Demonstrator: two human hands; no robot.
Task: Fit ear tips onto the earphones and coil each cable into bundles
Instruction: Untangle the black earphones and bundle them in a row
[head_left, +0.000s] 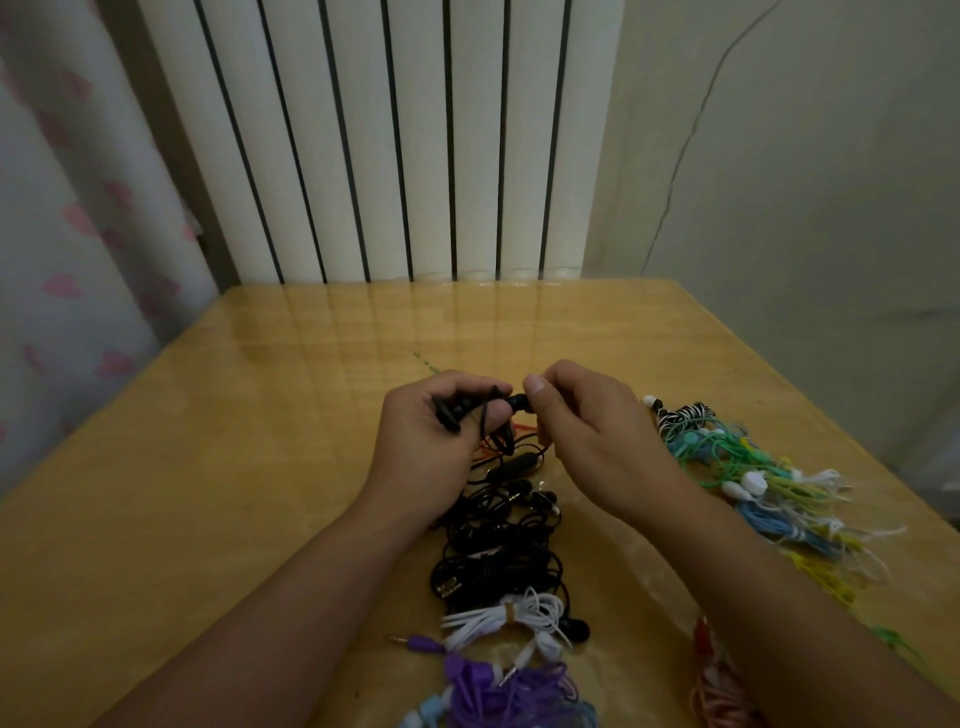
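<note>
I have both hands raised just above the bench (218, 467), working on one black earphone set. My left hand (431, 441) is curled round one black earbud (451, 413) and a few loops of its cable, with more of that cable hanging down to the heap below. My right hand (587, 431) pinches something small against the second earbud (517, 402), which sticks out between the two hands — I judge it to be an ear tip going on, though the tip itself is too small and dark for me to be sure.

As for progress, I reckon I am somewhere in the middle. To my right lies a pile of coloured bundles (753, 478), green, blue, yellow and white, plus a striped one; these look coiled already. Near me sits a white bundle (511, 618) tied at its middle, with a purple bundle (498, 686) below it, and a pinkish one at the lower right edge. Whether their tips are all fitted I cannot tell from here.

What seems left is the black heap (498, 551) lying between my forearms — it looks loose and tangled, not bundled. The set in my hands also has its cable uncoiled, so coiling comes after this tip.
</note>
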